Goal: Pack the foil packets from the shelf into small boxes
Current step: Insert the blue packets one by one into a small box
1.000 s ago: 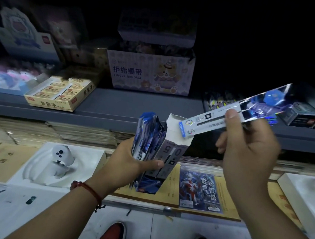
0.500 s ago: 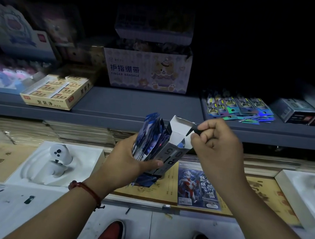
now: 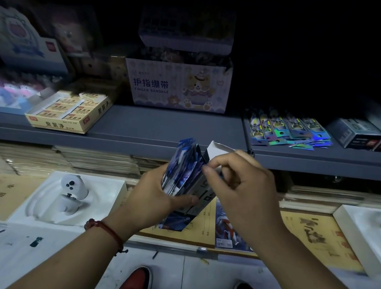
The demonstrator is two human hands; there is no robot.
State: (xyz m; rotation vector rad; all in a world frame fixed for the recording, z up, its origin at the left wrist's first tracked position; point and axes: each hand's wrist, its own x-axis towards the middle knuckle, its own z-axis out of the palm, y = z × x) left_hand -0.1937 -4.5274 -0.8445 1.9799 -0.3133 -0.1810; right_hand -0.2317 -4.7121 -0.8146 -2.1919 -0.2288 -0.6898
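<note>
My left hand (image 3: 156, 196) grips a bundle of blue foil packets (image 3: 182, 169) together with a small grey-and-white box (image 3: 205, 196) whose top flap (image 3: 217, 147) stands open. My right hand (image 3: 239, 184) is over the box's mouth, its thumb and forefinger pinching the edge of a packet in the bundle beside the box. More foil packets (image 3: 286, 130) lie fanned out on the grey shelf (image 3: 163, 127) to the right, beside closed small grey boxes (image 3: 357, 137).
On the shelf stand a finger-bandage carton (image 3: 178, 87) and an open yellow eraser box (image 3: 69, 111). Below are stacked notebooks (image 3: 320, 236), two white trays with controllers (image 3: 71, 191), and a printed card pack (image 3: 225, 229). My shoes (image 3: 136, 283) show on the floor.
A second ago my right hand held one long packet up to the right. It then came down to the box mouth with it, and now pinches at the bundle beside the box.
</note>
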